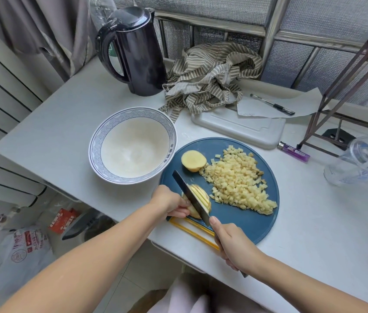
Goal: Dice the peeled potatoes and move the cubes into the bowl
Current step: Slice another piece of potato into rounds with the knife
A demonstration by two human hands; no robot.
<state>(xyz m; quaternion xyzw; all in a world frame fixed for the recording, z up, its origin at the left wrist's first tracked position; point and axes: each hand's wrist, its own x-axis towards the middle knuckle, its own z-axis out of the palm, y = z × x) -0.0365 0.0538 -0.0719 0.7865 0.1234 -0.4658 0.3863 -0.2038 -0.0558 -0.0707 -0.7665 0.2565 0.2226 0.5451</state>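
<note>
At the left of the white desk (65,132) sits an empty blue-rimmed bowl (93,152), with a dark kettle (137,55) behind it. Just right of the bowl lies a round blue cutting board (246,224). At its near-left edge the left hand (171,204) curls its fingers round a sliced potato half (202,198), holding it down on the board. The knife (188,194) stands in those slices, tip pointing toward the bowl. A second potato half (193,160) lies cut side up at the board's far left, touching a wide pile of potato cubes (239,179) across the board's middle and right. The right hand (232,245) grips the knife handle, fingers wrapped round it. Behind the board are a striped cloth (212,73), a white tray (241,129) and a pen (273,105); a purple lighter (293,151) lies farther right.
</note>
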